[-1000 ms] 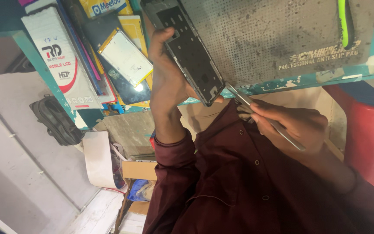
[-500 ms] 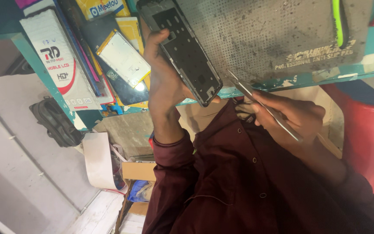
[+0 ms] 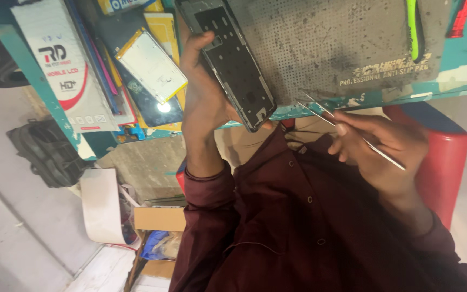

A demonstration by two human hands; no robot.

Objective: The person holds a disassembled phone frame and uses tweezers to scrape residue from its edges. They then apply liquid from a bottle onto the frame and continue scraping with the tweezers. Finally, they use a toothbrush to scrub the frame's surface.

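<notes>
My left hand [image 3: 204, 100] grips an opened black phone frame [image 3: 233, 62], back off, held tilted over the edge of the teal workbench [image 3: 460, 67]. In my right hand [image 3: 382, 143] are thin metal tweezers [image 3: 347, 130]; their tips point up-left toward the phone's lower end and stop a short way from it. A grey perforated work mat [image 3: 331, 43] lies on the bench behind both. Dark red sleeves cover my arms.
A phone screen part with a yellow edge [image 3: 149, 65], a white box [image 3: 66, 70] and flat packets lie at the left of the bench. A green tool [image 3: 413, 27] rests on the mat. A red stool [image 3: 444, 157], a black bag [image 3: 47, 154] and cardboard boxes [image 3: 160, 219] stand below.
My right hand with the tweezers has drawn back to the right, away from the phone frame. The left hand keeps hold of the phone, shifted slightly.
</notes>
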